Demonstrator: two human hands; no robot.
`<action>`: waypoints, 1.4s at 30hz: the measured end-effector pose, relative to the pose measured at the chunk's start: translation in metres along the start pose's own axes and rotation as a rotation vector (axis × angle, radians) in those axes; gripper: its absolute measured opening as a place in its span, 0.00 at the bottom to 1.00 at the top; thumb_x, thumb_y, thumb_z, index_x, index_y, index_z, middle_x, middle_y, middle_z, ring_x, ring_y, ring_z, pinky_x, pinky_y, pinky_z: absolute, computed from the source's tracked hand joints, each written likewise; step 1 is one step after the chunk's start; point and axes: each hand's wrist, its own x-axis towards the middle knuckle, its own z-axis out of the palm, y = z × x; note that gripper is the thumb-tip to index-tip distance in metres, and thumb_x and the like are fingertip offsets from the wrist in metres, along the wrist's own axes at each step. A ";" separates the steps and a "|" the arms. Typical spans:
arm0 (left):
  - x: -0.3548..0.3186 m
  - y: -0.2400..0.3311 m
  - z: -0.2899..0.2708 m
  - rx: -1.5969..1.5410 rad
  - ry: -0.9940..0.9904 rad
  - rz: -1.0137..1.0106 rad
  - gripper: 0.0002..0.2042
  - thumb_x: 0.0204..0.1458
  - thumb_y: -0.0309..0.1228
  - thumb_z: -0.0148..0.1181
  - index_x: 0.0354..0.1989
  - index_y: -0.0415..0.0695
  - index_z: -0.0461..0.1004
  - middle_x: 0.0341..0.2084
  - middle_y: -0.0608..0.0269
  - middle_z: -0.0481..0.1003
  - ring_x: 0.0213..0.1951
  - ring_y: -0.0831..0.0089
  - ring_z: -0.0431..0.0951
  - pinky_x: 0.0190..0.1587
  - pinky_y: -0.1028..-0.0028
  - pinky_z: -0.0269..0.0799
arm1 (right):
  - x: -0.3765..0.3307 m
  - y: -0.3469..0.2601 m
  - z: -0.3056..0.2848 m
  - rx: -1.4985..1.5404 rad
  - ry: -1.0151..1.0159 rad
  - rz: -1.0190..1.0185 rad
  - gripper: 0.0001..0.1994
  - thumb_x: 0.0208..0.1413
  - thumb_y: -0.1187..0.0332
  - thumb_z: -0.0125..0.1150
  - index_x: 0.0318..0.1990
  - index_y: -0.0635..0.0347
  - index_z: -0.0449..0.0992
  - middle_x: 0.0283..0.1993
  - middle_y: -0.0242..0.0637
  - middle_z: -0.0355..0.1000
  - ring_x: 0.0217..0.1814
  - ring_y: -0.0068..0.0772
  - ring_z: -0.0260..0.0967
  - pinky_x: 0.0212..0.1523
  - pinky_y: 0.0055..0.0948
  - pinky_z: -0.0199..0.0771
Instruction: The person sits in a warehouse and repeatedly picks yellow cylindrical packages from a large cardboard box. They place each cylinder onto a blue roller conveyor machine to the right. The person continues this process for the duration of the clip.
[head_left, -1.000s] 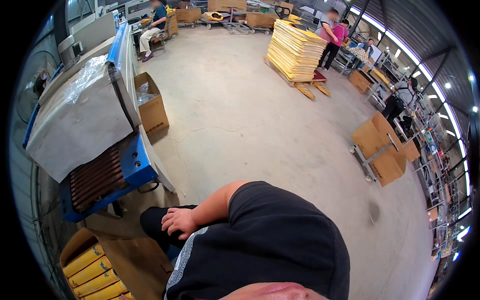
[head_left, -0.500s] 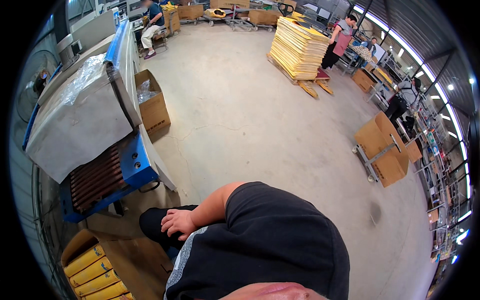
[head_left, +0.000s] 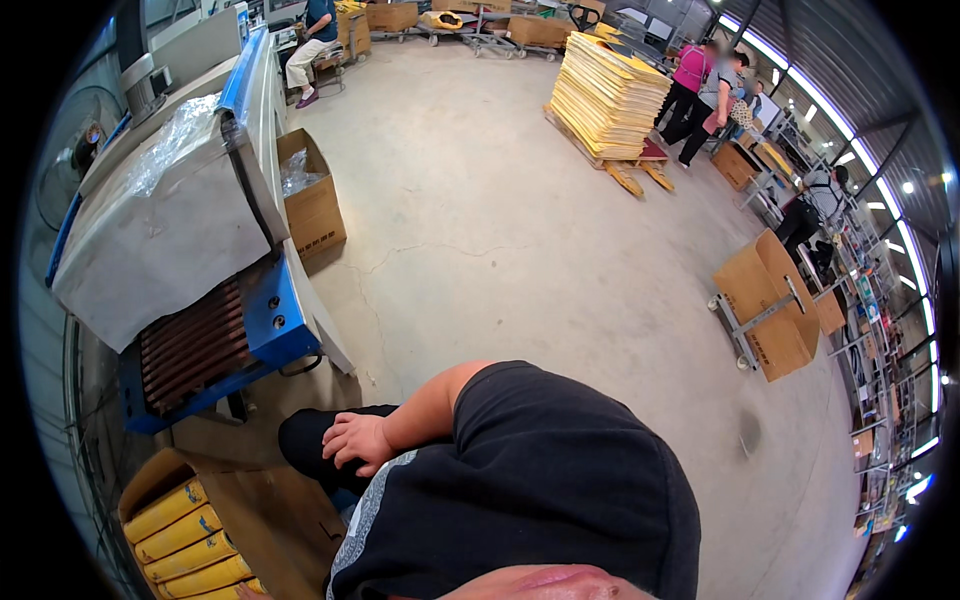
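My right hand lies on my dark-trousered knee, palm down with the fingers spread and nothing in them. At the lower edge a small bit of my left hand shows by the yellow packages; most of it is cut off, so its grip is hidden. Several long yellow packages with blue marks lie side by side in an open cardboard box, just left of my legs.
A blue-framed machine with dark rollers and a white cover stands at left, a cardboard box beside it. Ahead, yellow sheets are stacked on a pallet truck. A cart with a carton stands right; several people work farther off.
Part of my left hand has come into view at the lower edge by the yellow packages. My right hand stays on the knee. Beyond the stack, a person in pink now shows beside another.
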 end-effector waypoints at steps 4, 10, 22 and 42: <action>0.000 -0.007 0.008 -0.246 0.356 0.004 0.19 0.58 0.42 0.40 0.51 0.51 0.74 0.53 0.64 0.71 0.53 0.58 0.69 0.50 0.48 0.64 | 0.006 -0.001 -0.001 0.014 -0.023 -0.004 0.19 0.34 0.58 0.65 0.39 0.49 0.77 0.54 0.32 0.69 0.61 0.38 0.59 0.55 0.45 0.56; 0.024 0.015 -0.119 -0.239 -0.536 -0.141 0.21 0.59 0.41 0.40 0.57 0.51 0.70 0.59 0.63 0.67 0.60 0.61 0.64 0.56 0.52 0.64 | -0.001 -0.001 -0.005 0.018 -0.043 0.037 0.19 0.35 0.58 0.64 0.39 0.50 0.77 0.54 0.32 0.68 0.62 0.38 0.58 0.56 0.46 0.55; 0.016 0.007 -0.059 -0.227 -0.476 -0.136 0.22 0.59 0.42 0.40 0.59 0.52 0.67 0.61 0.63 0.64 0.62 0.61 0.63 0.58 0.55 0.63 | 0.004 0.001 -0.004 0.018 -0.061 0.034 0.19 0.36 0.57 0.64 0.39 0.50 0.77 0.55 0.32 0.68 0.62 0.38 0.57 0.56 0.46 0.54; 0.022 0.011 -0.056 -0.242 -0.495 -0.142 0.22 0.58 0.41 0.42 0.60 0.52 0.66 0.62 0.63 0.63 0.62 0.61 0.63 0.57 0.55 0.64 | 0.004 -0.005 -0.009 0.025 -0.052 0.051 0.18 0.36 0.58 0.64 0.39 0.50 0.77 0.55 0.32 0.68 0.62 0.38 0.58 0.55 0.45 0.54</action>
